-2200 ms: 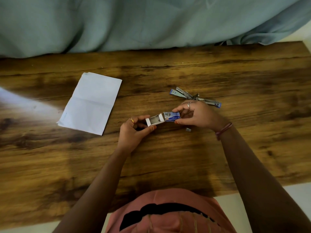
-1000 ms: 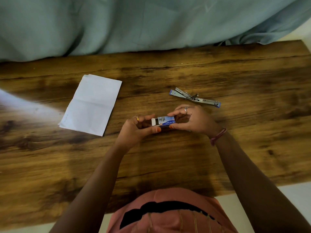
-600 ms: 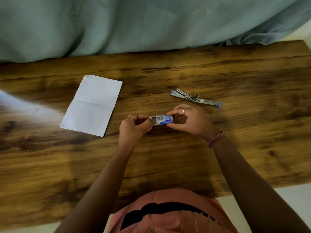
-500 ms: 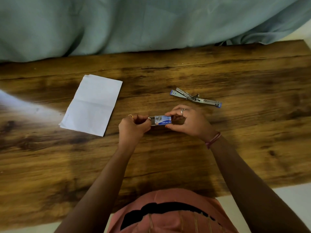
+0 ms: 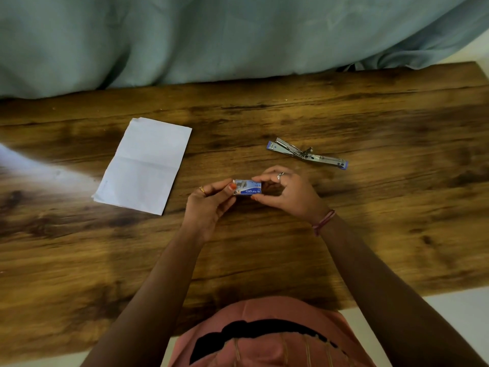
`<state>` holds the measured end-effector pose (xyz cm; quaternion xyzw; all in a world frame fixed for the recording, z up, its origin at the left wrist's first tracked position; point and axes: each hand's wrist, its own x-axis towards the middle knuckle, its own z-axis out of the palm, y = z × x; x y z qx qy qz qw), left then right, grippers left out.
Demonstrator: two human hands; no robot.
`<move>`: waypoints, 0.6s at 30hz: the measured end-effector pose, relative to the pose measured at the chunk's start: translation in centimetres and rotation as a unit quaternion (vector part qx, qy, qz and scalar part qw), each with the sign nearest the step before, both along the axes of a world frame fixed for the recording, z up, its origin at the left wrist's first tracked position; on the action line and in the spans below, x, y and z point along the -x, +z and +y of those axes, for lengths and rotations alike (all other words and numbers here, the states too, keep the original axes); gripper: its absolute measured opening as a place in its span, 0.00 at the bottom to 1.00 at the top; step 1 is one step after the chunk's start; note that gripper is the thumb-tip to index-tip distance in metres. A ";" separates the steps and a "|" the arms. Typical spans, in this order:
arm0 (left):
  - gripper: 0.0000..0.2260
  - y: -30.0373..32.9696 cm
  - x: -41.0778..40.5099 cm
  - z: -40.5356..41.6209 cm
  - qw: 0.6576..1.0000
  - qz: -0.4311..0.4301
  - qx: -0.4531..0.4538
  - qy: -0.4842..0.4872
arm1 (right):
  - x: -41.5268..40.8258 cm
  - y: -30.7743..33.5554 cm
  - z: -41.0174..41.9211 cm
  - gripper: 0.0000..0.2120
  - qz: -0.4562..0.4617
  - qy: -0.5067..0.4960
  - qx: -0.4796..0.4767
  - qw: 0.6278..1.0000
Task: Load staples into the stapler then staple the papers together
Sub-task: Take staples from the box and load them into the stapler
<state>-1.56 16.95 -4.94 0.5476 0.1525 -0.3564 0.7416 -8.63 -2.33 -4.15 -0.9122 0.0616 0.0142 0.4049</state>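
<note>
The papers lie flat on the worktop, well left of the staple box and a little beyond it, loose and unstapled. Just left of the box, the left hand pinches its left end, thumb tip pressed on that end. The box is held between both hands just above the worktop, and it looks closed or nearly so; whether any staples are out I cannot tell. Just right of the box, the right hand pinches its right end between thumb and fingers. The stapler lies right of the box and beyond it, swung fully open on the worktop, well apart from either hand. As I judge it, loading is only begun: the stapler is open, but no strip shows in its channel. Seating the staples, closing the stapler and stapling the papers all remain.
</note>
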 end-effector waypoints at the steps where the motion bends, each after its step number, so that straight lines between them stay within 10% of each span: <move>1: 0.05 -0.1 -0.1 0.1 1.000 0.025 0.002 0.002 | 0.0 0.0 0.1 0.19 0.003 0.002 -0.003 1.000; 18: 0.10 -0.2 -1.6 0.1 0.997 0.065 0.003 -0.032 | -1.0 -0.1 0.6 0.19 -0.028 -0.001 0.029 0.999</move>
